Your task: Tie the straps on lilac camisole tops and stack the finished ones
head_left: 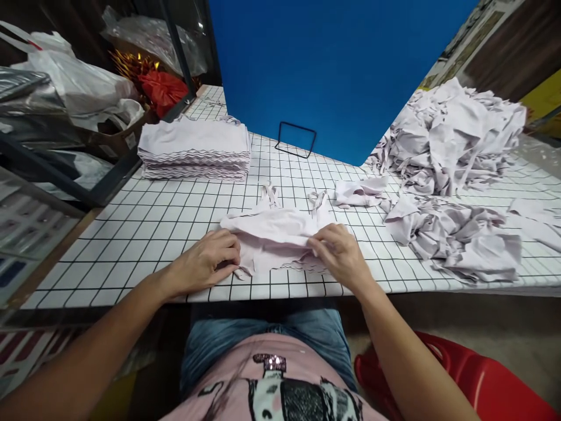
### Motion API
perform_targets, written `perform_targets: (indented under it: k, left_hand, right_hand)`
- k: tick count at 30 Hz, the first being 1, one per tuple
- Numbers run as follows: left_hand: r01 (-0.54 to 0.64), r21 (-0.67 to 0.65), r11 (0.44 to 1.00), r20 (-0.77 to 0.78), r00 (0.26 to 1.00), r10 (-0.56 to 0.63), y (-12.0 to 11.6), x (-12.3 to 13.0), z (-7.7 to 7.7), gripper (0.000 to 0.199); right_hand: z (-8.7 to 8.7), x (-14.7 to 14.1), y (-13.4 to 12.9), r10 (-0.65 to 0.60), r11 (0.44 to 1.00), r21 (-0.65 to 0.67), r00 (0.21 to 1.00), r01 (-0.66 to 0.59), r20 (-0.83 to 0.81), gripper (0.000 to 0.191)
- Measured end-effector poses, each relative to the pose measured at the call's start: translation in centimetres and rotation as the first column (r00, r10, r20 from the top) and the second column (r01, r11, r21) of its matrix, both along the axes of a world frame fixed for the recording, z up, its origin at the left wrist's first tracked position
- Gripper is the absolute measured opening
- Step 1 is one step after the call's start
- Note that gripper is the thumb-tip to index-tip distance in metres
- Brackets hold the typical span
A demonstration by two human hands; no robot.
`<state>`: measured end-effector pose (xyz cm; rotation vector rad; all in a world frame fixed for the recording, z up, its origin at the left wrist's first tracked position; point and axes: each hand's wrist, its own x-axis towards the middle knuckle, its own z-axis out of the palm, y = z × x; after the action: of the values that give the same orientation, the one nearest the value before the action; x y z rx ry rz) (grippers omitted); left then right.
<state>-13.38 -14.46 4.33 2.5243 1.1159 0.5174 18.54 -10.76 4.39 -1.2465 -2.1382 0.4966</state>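
Note:
A pale lilac garment [276,225] with thin straps lies on the grid-patterned table, its straps pointing away from me and its lower edge wavy. At its left side my left hand [221,257] is closed, fingers bent against the fabric edge. My right hand [337,248] pinches the folded fabric at the right side between thumb and fingers. A layer of the cloth is raised in a fold between the two hands.
A neat stack of folded pale cloth [195,149] stands at the back left. Crumpled garments [447,134] are heaped at the right, with a smaller pile [460,237] nearer. A blue board [324,70] and a black wire frame [295,140] are behind. A red stool [473,374] is below right.

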Motion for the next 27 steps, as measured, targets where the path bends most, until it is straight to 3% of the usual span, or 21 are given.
perform_targets:
  k: [3,7,13,16,19,21,24,25,27]
  left_hand:
    - [0.008,-0.008,1.0,-0.002,1.0,-0.008,0.0,-0.4,0.5,0.012]
    - [0.013,-0.033,0.999,-0.018,1.0,-0.013,-0.2,-0.6,1.2,0.01]
    - [-0.07,0.064,0.995,0.054,0.996,0.067,1.9,1.4,1.2,0.016]
    - [0.013,0.004,1.0,0.042,0.999,-0.013,4.1,3.8,0.9,0.027]
    - [0.104,-0.097,0.99,-0.016,0.994,-0.106,5.9,5.9,0.8,0.039]
    - [0.138,-0.12,0.983,-0.054,0.988,-0.146,6.7,6.6,0.9,0.035]
    - [0.152,-0.059,0.987,-0.074,0.985,-0.156,7.3,6.7,1.5,0.013]
    - [0.128,-0.011,0.992,-0.053,0.99,-0.128,7.4,6.5,1.7,0.01]
    - [0.021,0.106,0.994,0.062,0.998,-0.028,7.3,6.3,2.2,0.013]
  right_hand:
    - [0.3,2.3,1.0,-0.155,0.986,-0.073,0.981,0.148,-0.113,0.025]
    - [0.2,4.1,1.6,-0.264,0.953,-0.162,0.964,0.256,-0.025,0.031]
    - [0.5,1.4,-0.2,-0.077,0.996,-0.041,0.994,0.081,0.08,0.036]
    - [0.3,-0.6,-0.8,-0.024,1.0,-0.014,0.976,0.027,0.217,0.036]
    - [0.2,-1.5,-0.7,0.008,1.0,-0.009,0.957,-0.006,0.291,0.014]
    - [0.7,-1.4,-0.6,0.021,1.0,-0.011,0.971,-0.019,0.237,0.006]
    - [2.3,-1.0,-1.2,0.022,1.0,-0.01,1.0,-0.022,0.014,0.009]
    - [3.1,-0.9,-1.6,0.054,0.998,-0.036,0.996,-0.056,-0.065,0.01]
    - [4.6,-0.9,-2.4,0.222,0.959,-0.13,0.954,-0.251,-0.203,0.011]
